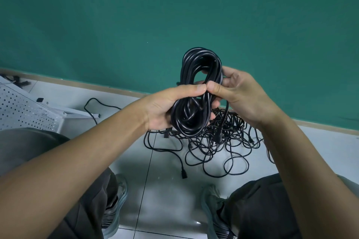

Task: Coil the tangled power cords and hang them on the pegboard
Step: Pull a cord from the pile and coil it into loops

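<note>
Both hands grasp one coiled black cord point(196, 91) held above the floor: left hand point(171, 106) around its lower loop, right hand point(237, 91) pinching its middle. Tangled cords point(219, 141) lie beyond; pegboard point(21, 108) far left.

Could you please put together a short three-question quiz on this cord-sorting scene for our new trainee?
1. True or false: both hands grip the coiled cord.
2. Where is the pegboard? A) on the green wall B) low at the left, near the floor
3. What lies on the floor tiles beneath the coil?

Key: 1. True: left hand, right hand. 2. B. 3. The tangled cords.
</note>
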Demonstrator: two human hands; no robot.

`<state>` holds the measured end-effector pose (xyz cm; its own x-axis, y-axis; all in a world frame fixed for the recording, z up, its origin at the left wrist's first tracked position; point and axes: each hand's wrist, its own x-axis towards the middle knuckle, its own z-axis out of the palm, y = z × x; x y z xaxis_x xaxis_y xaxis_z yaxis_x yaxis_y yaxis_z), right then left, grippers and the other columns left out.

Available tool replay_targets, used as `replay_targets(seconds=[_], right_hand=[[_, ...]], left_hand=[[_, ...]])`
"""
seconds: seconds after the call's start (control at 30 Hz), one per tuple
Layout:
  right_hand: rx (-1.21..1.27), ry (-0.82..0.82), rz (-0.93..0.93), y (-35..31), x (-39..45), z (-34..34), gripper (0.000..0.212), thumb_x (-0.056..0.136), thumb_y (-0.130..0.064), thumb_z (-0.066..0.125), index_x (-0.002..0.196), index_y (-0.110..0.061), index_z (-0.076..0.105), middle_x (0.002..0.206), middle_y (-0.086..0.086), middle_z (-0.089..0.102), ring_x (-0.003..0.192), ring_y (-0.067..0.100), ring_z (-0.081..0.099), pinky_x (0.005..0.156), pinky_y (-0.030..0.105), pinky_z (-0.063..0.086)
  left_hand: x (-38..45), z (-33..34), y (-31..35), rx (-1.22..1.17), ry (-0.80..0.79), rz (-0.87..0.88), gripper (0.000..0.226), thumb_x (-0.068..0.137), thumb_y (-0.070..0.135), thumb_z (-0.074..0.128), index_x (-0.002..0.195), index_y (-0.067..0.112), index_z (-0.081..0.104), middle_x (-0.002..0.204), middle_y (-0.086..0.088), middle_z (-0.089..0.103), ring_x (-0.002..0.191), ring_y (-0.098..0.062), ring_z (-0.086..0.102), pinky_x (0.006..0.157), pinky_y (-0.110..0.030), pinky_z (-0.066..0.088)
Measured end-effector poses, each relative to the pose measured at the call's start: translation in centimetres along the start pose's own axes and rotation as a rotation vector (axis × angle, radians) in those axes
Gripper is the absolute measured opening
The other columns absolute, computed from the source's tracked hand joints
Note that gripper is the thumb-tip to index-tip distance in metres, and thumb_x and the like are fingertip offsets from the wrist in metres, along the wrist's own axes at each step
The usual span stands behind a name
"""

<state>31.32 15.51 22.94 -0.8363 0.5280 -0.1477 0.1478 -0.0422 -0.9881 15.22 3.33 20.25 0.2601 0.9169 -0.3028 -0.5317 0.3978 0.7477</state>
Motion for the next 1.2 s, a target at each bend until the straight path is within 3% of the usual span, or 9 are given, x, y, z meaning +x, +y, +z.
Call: replay_targets(seconds=[0.1,0.27,0.37,0.47,0.6,0.73,0.83,0.97,1.2], right_hand=[[-0.069,0.010,-0.010,-0.3,-0.3,-0.2,0.037,0.093,-0.022,0.066,0.122,-0.001,0.064,0.099,0.020,0.073,0.071,0.025,0.062,0.074,0.024,0.055],[-0.267,0.033,0.025,-0.1,-0.4,-0.4,0.032,0.092,-0.031,0.066,0.116,-0.010,0.070,0.109,0.003,0.077,0.104,0.013,0.073,0.099,0.024,0.053],[-0.413,0.021,0.006,0.2,-0.2,-0.7,0.013,0.095,-0.029,0.067,0.099,-0.018,0.074,0.095,-0.009,0.077,0.090,0.002,0.071,0.089,0.022,0.052],[-0.439,0.041,-0.021,0.6,-0.1,-0.9,0.010,0.097,-0.019,0.069,0.095,-0.013,0.076,0.091,-0.002,0.078,0.090,0.012,0.072,0.086,0.026,0.054],[-0.425,0.154,-0.036,1.0,-0.1,-0.7,0.011,0.097,-0.017,0.069,0.093,-0.012,0.079,0.087,0.015,0.074,0.077,0.017,0.066,0.083,0.028,0.053],[-0.394,0.241,0.051,2.7,0.4,-0.4,0.012,0.097,-0.015,0.070,0.090,-0.013,0.079,0.084,0.013,0.076,0.078,0.015,0.068,0.094,0.038,0.057],[-0.379,0.294,0.101,4.1,0.6,-0.3,0.012,0.096,-0.017,0.070,0.089,-0.020,0.079,0.080,0.003,0.077,0.079,0.012,0.070,0.098,0.044,0.056],[-0.377,0.353,0.115,4.6,0.6,-0.2,0.011,0.096,-0.022,0.071,0.088,-0.022,0.078,0.074,-0.007,0.075,0.079,0.005,0.070,0.097,0.033,0.057],[-0.398,0.388,0.085,3.2,0.3,0.6,0.007,0.094,-0.024,0.074,0.088,-0.024,0.078,0.075,-0.005,0.076,0.075,0.000,0.069,0.087,0.016,0.054]], left_hand=[[0.2,0.7,-0.1,-0.018,0.122,-0.001,0.038,0.067,0.029,0.090,0.099,0.012,0.077,0.098,-0.005,0.076,0.085,-0.024,0.074,0.079,-0.036,0.062],[1.0,1.5,-0.7,-0.030,0.281,-0.001,0.010,0.075,0.025,0.074,0.075,0.016,0.072,0.077,0.000,0.068,0.070,-0.019,0.067,0.070,-0.031,0.060],[1.3,1.4,-0.9,-0.063,0.322,-0.001,0.011,0.074,0.023,0.078,0.080,0.015,0.073,0.071,0.001,0.062,0.065,-0.018,0.062,0.068,-0.030,0.056],[1.3,1.1,-0.9,-0.071,0.350,0.039,0.023,0.079,0.022,0.079,0.098,0.009,0.074,0.072,0.000,0.062,0.064,-0.019,0.061,0.073,-0.033,0.054],[1.2,1.3,-0.5,-0.089,0.361,0.085,0.007,0.075,0.023,0.080,0.072,0.017,0.078,0.076,-0.003,0.061,0.066,-0.021,0.060,0.066,-0.031,0.056],[1.0,1.7,-0.6,-0.086,0.375,0.130,0.010,0.071,0.022,0.080,0.067,0.016,0.073,0.074,-0.006,0.062,0.063,-0.023,0.058,0.059,-0.031,0.056],[0.8,1.9,-0.9,-0.087,0.412,0.131,0.017,0.076,0.017,0.081,0.082,0.009,0.068,0.074,-0.009,0.063,0.061,-0.024,0.059,0.058,-0.031,0.055],[0.7,1.6,-0.6,-0.093,0.495,0.156,0.019,0.089,0.009,0.075,0.100,0.005,0.060,0.075,-0.012,0.064,0.060,-0.024,0.060,0.056,-0.031,0.055],[1.0,0.4,-0.2,-0.063,0.650,0.183,0.012,0.091,0.011,0.075,0.089,0.010,0.063,0.074,-0.010,0.065,0.058,-0.023,0.061,0.056,-0.031,0.057]])
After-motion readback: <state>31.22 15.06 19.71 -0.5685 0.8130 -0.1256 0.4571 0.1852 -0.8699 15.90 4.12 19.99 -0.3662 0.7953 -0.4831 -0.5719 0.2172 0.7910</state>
